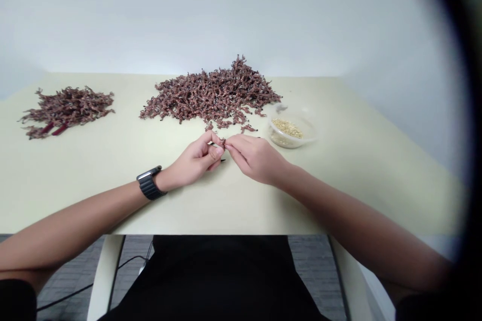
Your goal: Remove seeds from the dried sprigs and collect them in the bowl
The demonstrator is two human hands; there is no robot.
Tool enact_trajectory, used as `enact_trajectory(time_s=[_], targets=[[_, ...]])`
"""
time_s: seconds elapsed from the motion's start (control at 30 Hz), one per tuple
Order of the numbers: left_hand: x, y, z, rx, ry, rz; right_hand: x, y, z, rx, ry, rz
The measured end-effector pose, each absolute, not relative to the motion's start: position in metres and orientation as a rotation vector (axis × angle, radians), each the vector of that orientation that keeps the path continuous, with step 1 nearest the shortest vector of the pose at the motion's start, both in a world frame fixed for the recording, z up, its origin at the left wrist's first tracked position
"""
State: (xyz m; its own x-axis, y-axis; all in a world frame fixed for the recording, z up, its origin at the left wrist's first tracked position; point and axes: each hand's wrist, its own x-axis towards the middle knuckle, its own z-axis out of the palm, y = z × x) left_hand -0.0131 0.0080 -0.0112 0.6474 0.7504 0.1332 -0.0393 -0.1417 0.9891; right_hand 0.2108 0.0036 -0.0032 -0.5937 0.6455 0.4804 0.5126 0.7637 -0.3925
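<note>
Both grips nearly closed: left hand [194, 158] and right hand [256, 158] pinch a small reddish-brown sprig [223, 144] above the cream worktop [357, 170]. Risk: brittle sprig snaps or slips, scattering bits. Main heap [211, 95] just ahead; clear plastic tub of pale grains [288, 131] close right; open room toward near edge.

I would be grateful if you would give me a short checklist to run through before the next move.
1. Both hands on the sprig: ok, the left hand and right hand pinch it.
2. Grip firm: cannot tell.
3. The tub upright, beyond the right hand: ok, holding pale grains.
4. The large pile apart from the hands: ok.
5. Pile's front edge tidy: not ok, stray bits lie loose.
</note>
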Motion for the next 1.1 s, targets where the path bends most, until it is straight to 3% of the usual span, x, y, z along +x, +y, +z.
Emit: enact_trajectory(time_s=[0.2, 0.43, 0.57, 0.7, 1.1], targets=[[-0.014, 0.005, -0.011, 1.757, 0.677, 0.759, 0.204, -0.004, 0.006, -0.974, -2.14, 0.531], [-0.02, 0.006, -0.006, 2.346, 0.863, 0.694, 0.197, -0.009, 0.015, -1.024, -1.38, 1.739], [-0.023, 0.009, -0.005, 2.481, 0.898, 0.63, 0.198, -0.007, 0.02, -0.943, -1.08, 2.045], [-0.02, 0.007, -0.004, 2.216, 0.813, 0.767, 0.201, -0.004, 0.015, -0.896, -1.209, 1.953], [-0.012, 0.01, -0.016, 1.591, 0.621, 0.823, 0.204, -0.005, 0.009, -1.045, -1.927, 1.03]])
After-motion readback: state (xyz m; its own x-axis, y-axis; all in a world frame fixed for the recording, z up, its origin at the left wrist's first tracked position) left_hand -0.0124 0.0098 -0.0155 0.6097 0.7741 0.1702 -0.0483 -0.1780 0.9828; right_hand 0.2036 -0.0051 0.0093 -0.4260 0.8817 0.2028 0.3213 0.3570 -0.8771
